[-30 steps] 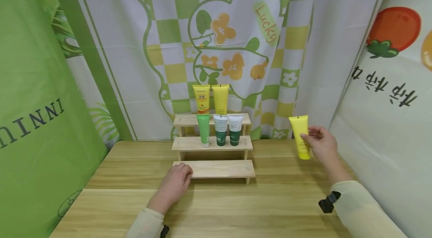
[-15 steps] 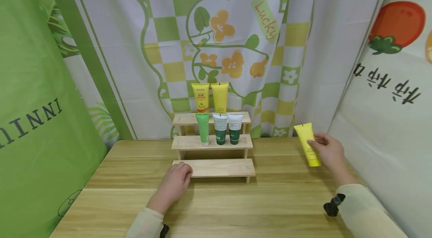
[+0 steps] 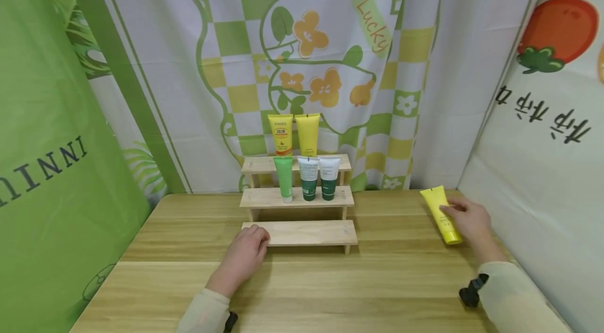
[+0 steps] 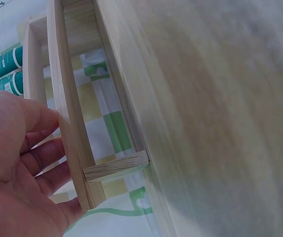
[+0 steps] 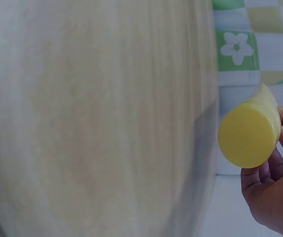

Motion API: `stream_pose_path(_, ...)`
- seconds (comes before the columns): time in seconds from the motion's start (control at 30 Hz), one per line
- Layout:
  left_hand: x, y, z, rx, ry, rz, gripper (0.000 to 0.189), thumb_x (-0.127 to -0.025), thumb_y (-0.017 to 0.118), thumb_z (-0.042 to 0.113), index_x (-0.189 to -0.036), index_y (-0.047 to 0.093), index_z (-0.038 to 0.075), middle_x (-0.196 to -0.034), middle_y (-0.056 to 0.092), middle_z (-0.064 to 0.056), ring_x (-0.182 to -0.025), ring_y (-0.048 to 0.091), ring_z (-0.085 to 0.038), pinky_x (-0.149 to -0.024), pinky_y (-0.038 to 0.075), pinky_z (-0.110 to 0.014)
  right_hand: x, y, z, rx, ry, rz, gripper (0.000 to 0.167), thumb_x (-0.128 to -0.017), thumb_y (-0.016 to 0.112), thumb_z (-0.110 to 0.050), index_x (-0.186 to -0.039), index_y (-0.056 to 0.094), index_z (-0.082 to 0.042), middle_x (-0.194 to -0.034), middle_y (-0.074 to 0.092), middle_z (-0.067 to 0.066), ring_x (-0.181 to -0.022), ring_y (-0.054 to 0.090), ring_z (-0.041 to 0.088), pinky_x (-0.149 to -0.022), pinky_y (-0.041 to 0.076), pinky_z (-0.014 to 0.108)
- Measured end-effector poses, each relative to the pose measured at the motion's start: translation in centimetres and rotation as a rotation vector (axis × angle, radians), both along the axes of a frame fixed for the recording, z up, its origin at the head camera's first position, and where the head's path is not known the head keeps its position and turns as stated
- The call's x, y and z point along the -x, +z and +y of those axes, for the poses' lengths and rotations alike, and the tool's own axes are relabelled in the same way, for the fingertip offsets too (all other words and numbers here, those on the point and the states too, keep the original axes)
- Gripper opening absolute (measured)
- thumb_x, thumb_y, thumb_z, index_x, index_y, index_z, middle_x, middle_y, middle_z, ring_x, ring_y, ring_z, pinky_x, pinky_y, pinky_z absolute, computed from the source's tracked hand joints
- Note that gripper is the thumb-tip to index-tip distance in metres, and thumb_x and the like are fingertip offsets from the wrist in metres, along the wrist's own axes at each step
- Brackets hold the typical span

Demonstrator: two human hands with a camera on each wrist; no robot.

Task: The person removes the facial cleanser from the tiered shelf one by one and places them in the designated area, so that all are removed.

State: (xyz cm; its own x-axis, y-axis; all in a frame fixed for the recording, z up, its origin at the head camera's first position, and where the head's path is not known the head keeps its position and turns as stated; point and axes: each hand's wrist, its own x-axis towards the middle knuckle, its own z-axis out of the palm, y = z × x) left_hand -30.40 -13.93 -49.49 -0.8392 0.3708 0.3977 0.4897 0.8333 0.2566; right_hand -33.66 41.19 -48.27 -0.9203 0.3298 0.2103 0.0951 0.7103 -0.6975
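Note:
My right hand pinches a yellow squeeze tube above the right side of the table, its cap end tilted down to the right. The right wrist view looks straight at the round yellow cap, with fingers behind it. At the left end of a three-step wooden display stand, my left hand grips the lowest step. Thumb and curled fingers meet that board's edge in the left wrist view. The lowest step bears no tubes.
Two yellow tubes stand on the top step. A green tube and two white-and-green tubes stand on the middle one. Patterned curtains close off the back of the wooden table; a white printed sheet hangs at the right.
My right hand has carried the yellow tube rightward and lower, toward the table, and the tube leans more. The left hand stays on the stand.

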Motion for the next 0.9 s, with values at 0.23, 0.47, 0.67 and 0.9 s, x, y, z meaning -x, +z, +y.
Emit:
stream_pose_path(0.23, 0.1, -0.2, -0.3, -0.002, 0.004, 0.008, 0.006, -0.092, 0.067, 0.009, -0.094, 0.064, 0.013, -0.087, 0.055, 0.005, -0.083, 0.053, -0.016, -0.079, 0.047, -0.036, -0.2, -0.7, 0.3, 0.092, -0.007, -0.089, 0.057, -0.096, 0.060, -0.039, -0.131, 0.056, 0.006, -0.129, 0.053, 0.033, -0.113, 0.049, 0.043, -0.084, 0.039, 0.044)
stream_pose_path(0.47, 0.3, -0.2, 0.0, -0.006, -0.014, 0.004, 0.006, -0.092, 0.066, 0.009, -0.095, 0.064, 0.013, -0.088, 0.055, 0.006, -0.084, 0.053, -0.016, -0.080, 0.046, -0.036, -0.4, -1.2, 1.1, 0.061, 0.014, -0.171, 0.060, -0.099, 0.053, -0.040, -0.136, 0.051, 0.006, -0.139, 0.042, 0.036, -0.127, 0.035, 0.054, -0.100, 0.032, 0.061)
stream_pose_path(0.67, 0.3, -0.2, 0.0, -0.016, -0.011, -0.003, 0.005, -0.093, 0.066, 0.011, -0.094, 0.063, 0.013, -0.086, 0.052, 0.006, -0.082, 0.050, -0.016, -0.078, 0.045, -0.036, -0.2, -1.3, 1.2, 0.068, 0.006, -0.205, 0.060, -0.100, 0.051, -0.041, -0.138, 0.049, 0.007, -0.142, 0.038, 0.036, -0.130, 0.031, 0.055, -0.102, 0.029, 0.063)
stream_pose_path(0.9, 0.2, -0.2, -0.1, 0.010, -0.013, -0.012, 0.003, -0.093, 0.066, 0.012, -0.095, 0.064, 0.011, -0.088, 0.054, 0.005, -0.087, 0.054, -0.018, -0.081, 0.046, -0.037, 0.0, -1.7, 1.5, 0.036, 0.043, -0.240, 0.064, -0.099, 0.051, -0.043, -0.136, 0.049, 0.008, -0.140, 0.038, 0.038, -0.126, 0.033, 0.056, -0.100, 0.030, 0.063)
